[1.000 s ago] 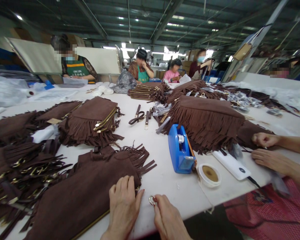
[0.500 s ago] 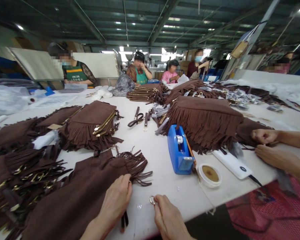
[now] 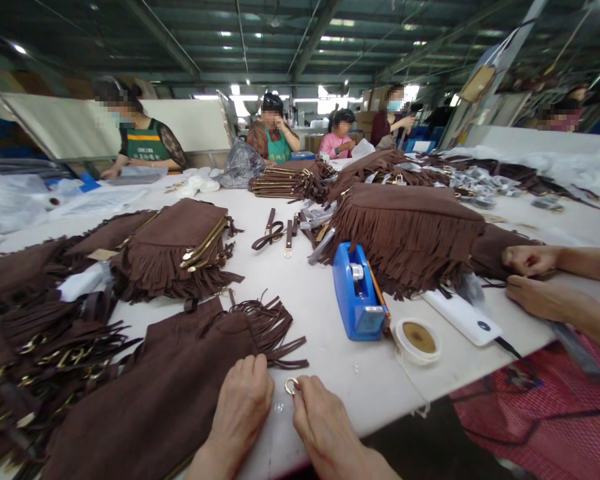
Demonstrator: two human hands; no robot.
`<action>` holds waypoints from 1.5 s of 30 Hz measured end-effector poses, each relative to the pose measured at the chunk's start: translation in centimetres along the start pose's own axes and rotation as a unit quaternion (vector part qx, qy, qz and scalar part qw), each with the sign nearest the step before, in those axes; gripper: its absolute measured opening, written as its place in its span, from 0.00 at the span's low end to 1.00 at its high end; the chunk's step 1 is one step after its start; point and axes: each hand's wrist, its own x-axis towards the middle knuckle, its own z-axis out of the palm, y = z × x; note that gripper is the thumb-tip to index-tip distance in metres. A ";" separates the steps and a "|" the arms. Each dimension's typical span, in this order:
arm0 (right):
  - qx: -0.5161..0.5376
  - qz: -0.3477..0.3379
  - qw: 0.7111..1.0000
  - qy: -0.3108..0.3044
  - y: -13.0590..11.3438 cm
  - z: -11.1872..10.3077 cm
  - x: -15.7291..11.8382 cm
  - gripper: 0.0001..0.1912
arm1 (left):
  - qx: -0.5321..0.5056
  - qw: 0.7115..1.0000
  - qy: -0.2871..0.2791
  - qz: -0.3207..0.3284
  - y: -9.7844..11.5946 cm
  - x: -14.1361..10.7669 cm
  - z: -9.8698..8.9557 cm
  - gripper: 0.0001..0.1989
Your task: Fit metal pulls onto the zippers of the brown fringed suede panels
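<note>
My right hand (image 3: 325, 423) pinches a small metal ring (image 3: 291, 386) between thumb and forefinger, over the white table near its front edge. Close to its left, my left hand (image 3: 243, 407) has its fingers curled together beside a dark brown fringed bag (image 3: 150, 387); what those fingers hold, if anything, is hidden. The bag lies flat, its fringe (image 3: 280, 333) spread just beyond my left hand. Small clear bits (image 3: 279, 407) lie on the table between the two hands.
A blue tape dispenser (image 3: 359, 293), a round white tub (image 3: 419, 340) and a white power bank (image 3: 463, 318) stand right of centre. Stacked fringed bags (image 3: 410, 227) lie behind, others (image 3: 173, 247) at left. Another person's hands (image 3: 535, 280) work at the right. People sit across the table.
My left hand has moved slightly right, off the bag's edge. My right hand, with the ring, has shifted a little left and up, so the hands are closer together.
</note>
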 end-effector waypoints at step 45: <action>0.078 -0.047 0.996 0.025 0.5 0.8 2.8 0.11 | -0.125 0.992 -0.007 0.031 -4.2 -2.6 0.0 0.19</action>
